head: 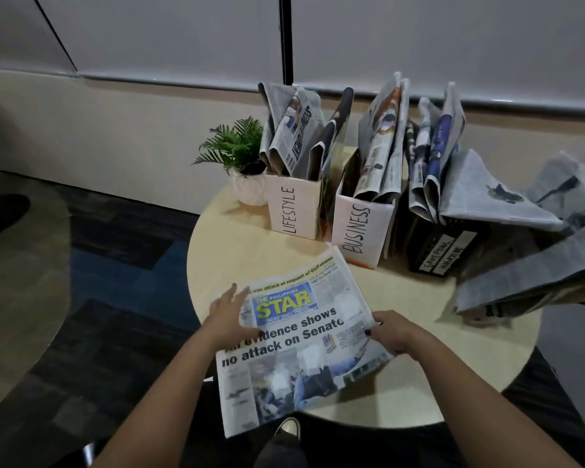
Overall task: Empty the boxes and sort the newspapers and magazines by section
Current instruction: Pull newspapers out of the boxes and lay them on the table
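Both hands meet on a Philippine Star newspaper [294, 346] lying over the near edge of the round table [419, 383]: the left hand [230, 315] rests flat on its left side, fingers straight, while the right hand [390, 331] pinches its right edge. Toward the far edge stand the LIFESTYLE box [293, 211], the BUSINESS box [360, 234] and a black box [443, 251], all stuffed with papers, beside a small potted plant [237, 153]. Loose newspapers [520, 265] drape over the right edge.

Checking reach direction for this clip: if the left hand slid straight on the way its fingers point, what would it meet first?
The left hand points up-right across the Philippine Star newspaper. Past the paper's far edge, probably the BUSINESS box, though depth is uncertain.
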The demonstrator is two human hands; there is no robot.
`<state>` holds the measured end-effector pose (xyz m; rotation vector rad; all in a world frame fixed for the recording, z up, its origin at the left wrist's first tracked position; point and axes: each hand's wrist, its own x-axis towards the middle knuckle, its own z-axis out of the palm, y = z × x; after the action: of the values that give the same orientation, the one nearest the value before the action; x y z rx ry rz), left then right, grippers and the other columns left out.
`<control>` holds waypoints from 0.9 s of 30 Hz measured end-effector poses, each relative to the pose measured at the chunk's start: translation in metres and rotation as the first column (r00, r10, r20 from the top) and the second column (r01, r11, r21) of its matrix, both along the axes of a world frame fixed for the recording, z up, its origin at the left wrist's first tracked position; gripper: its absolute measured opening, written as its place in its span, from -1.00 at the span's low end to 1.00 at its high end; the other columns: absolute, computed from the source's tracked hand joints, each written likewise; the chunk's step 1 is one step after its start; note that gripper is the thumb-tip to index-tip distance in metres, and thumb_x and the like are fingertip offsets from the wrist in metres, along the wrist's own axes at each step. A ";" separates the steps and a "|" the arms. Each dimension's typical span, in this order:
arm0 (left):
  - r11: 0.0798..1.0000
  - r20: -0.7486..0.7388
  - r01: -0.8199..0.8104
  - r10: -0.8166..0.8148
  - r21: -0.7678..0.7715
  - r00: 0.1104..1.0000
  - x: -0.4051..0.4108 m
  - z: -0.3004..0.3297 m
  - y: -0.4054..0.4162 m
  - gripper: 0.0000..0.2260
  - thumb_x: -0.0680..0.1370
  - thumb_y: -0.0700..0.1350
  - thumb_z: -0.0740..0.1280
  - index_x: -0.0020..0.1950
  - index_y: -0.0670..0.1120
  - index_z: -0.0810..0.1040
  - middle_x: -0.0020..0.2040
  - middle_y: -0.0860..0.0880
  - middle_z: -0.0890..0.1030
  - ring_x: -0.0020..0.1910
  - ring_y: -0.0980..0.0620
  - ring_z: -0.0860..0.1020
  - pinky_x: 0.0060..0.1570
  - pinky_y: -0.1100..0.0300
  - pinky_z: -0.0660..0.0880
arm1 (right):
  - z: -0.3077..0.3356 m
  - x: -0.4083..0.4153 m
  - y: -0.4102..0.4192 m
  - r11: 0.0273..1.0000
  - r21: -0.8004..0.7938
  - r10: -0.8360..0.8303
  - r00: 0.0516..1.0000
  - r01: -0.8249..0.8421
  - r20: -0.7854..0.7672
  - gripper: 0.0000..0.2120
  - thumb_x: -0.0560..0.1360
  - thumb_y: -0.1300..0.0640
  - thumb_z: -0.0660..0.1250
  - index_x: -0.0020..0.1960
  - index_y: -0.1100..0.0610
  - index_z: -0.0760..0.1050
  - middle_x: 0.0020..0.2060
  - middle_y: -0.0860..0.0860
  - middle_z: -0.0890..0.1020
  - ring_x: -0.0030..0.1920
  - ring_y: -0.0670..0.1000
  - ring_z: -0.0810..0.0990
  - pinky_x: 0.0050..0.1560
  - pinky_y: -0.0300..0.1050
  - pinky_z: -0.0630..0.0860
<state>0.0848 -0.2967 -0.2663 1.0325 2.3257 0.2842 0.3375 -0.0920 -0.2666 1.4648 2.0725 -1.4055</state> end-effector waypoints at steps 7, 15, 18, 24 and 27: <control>0.889 -0.025 0.406 -0.421 -0.211 0.907 0.019 -0.039 0.005 -0.18 0.47 0.35 0.26 0.56 0.22 -0.14 0.56 0.10 -0.31 0.55 -0.07 -0.25 0.49 -0.19 -0.17 | 0.005 -0.048 0.008 0.893 0.448 0.010 0.993 0.043 -0.116 -0.86 0.53 0.17 0.27 0.01 0.13 0.58 -0.03 0.11 0.63 -0.01 0.13 0.57 -0.05 -0.06 0.49; 0.908 -0.203 0.275 -0.348 -0.315 0.915 0.000 -0.045 0.022 -0.29 0.54 0.35 0.12 0.56 0.21 -0.16 0.59 0.01 -0.18 0.54 -0.15 -0.04 0.44 -0.18 0.03 | -0.019 -0.075 -0.029 0.669 0.576 0.421 0.879 -0.469 0.226 -0.60 0.61 0.10 0.07 0.43 0.03 0.33 0.43 0.04 0.36 0.40 0.11 0.28 0.33 0.02 0.29; 0.894 -0.261 0.286 -0.384 -0.346 0.886 -0.010 -0.045 0.032 -0.29 0.53 0.36 0.10 0.57 0.18 -0.14 0.59 -0.03 -0.10 0.52 -0.17 0.01 0.43 -0.16 0.06 | -0.038 -0.076 -0.040 0.649 0.444 0.518 0.786 -0.618 0.337 -0.55 0.66 -0.03 -0.07 0.54 -0.04 0.13 0.56 -0.04 0.06 0.55 0.16 -0.04 0.49 0.20 -0.01; 0.860 -0.263 0.315 -0.438 -0.402 0.860 -0.025 -0.029 0.058 -0.40 0.56 0.30 0.15 0.53 0.09 0.16 0.51 -0.14 0.17 0.45 -0.19 0.23 0.41 -0.14 0.14 | -0.017 -0.092 -0.028 0.664 0.409 0.517 0.779 -0.626 0.354 -0.58 0.65 -0.02 -0.03 0.48 0.00 0.25 0.52 -0.02 0.20 0.53 0.14 0.05 0.48 0.18 0.02; 0.824 -0.228 0.340 -0.476 -0.454 0.849 -0.031 -0.006 0.086 -0.55 0.59 0.24 0.12 0.33 -0.01 0.44 0.31 -0.11 0.48 0.20 -0.11 0.50 0.32 -0.10 0.29 | 0.025 -0.108 -0.004 0.573 0.702 0.425 0.886 -0.423 0.187 -0.66 0.60 0.07 0.08 0.32 0.07 0.44 0.29 0.01 0.49 0.35 0.07 0.36 0.33 -0.03 0.27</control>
<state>0.0535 -0.2104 -0.2723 1.4127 2.2181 -0.5614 0.2291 -0.0958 -0.2418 0.9964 2.9093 -0.3660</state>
